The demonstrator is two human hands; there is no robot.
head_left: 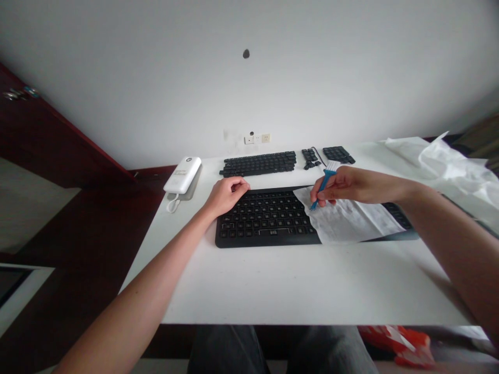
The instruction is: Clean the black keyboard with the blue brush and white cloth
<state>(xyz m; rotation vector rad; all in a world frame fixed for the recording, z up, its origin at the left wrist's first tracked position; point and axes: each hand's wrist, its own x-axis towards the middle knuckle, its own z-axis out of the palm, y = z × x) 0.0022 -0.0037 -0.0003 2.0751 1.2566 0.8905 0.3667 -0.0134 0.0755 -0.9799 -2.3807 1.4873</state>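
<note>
A black keyboard base (pixel 253 240) with its keycaps off lies across the white table, bare switch sockets showing. My left hand (pixel 228 196) rests at its upper left corner, fingers curled; whatever is under them, if anything, is hidden. A white tissue (pixel 351 223) covers much of the keyboard's right part. Over the tissue my right hand (pixel 339 186) pinches a blue cleaning brush (pixel 323 187) like a pen. White bristles point up from the brush, and its small blue bristle end is down at the tissue's left edge.
Behind the keyboard lie the keycaps in groups: a large block (pixel 259 163), a small cluster (pixel 310 157) and a right block (pixel 338 154). A white power bank (pixel 182 175) with a short cable is at the left. Crumpled white plastic (pixel 448 163) spreads at the right.
</note>
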